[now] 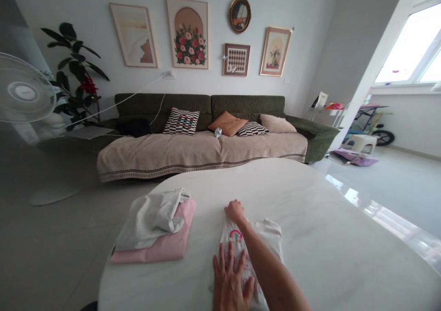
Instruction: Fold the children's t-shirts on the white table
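Observation:
A white T-shirt (265, 233) with a small rainbow print lies partly folded on the white table right in front of me. My left hand (230, 274) rests flat on its near part, fingers spread. Stretched across the shirt, my right arm covers some of its middle. My right hand (235, 210) is closed at the shirt's far left corner, its fingers curled on the cloth. To the left sits a folded pink garment (172, 251) with a crumpled light grey garment (148, 223) on top.
The marble-patterned table (327, 237) has a rounded edge. Behind it stands a green sofa (248, 104) with a beige cover (165, 152) and several cushions. A white fan (24, 93) is at the left, and a white stool (361, 142) stands far right.

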`<move>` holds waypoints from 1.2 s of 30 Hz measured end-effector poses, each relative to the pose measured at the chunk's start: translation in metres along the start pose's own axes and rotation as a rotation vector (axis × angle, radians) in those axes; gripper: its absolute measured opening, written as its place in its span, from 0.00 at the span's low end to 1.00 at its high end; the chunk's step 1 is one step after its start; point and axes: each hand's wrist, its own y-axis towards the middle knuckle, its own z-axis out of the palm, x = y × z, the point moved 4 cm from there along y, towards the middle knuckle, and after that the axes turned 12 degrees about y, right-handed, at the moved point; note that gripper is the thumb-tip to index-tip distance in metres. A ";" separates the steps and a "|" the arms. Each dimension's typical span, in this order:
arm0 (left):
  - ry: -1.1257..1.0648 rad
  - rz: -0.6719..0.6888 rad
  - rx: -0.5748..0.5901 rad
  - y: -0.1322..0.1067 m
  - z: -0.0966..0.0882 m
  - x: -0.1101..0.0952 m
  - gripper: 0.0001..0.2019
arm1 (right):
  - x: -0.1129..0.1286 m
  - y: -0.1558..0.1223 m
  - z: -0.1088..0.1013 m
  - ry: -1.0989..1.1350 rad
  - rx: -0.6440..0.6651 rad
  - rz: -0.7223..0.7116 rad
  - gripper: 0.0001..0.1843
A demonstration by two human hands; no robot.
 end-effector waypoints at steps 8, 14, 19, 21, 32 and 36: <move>-0.028 0.004 -0.018 0.001 -0.003 0.000 0.31 | -0.057 -0.106 -0.008 0.001 -0.208 -0.100 0.23; -0.055 -0.013 -0.021 -0.002 -0.018 -0.004 0.28 | -0.145 -0.123 -0.007 -0.050 -0.057 0.074 0.31; -0.075 -0.013 -0.016 -0.003 -0.023 -0.004 0.26 | -0.148 -0.093 -0.045 -0.062 -0.050 0.181 0.29; -0.066 -0.009 -0.028 -0.004 -0.022 -0.004 0.26 | -0.132 -0.104 -0.048 -0.069 -0.116 0.180 0.30; -0.084 -0.038 0.182 0.023 -0.031 0.007 0.25 | -0.065 -0.229 0.033 0.021 -0.162 -0.069 0.27; -0.065 -0.050 0.165 0.051 -0.032 0.018 0.26 | -0.067 -0.224 0.026 0.000 -0.197 -0.094 0.26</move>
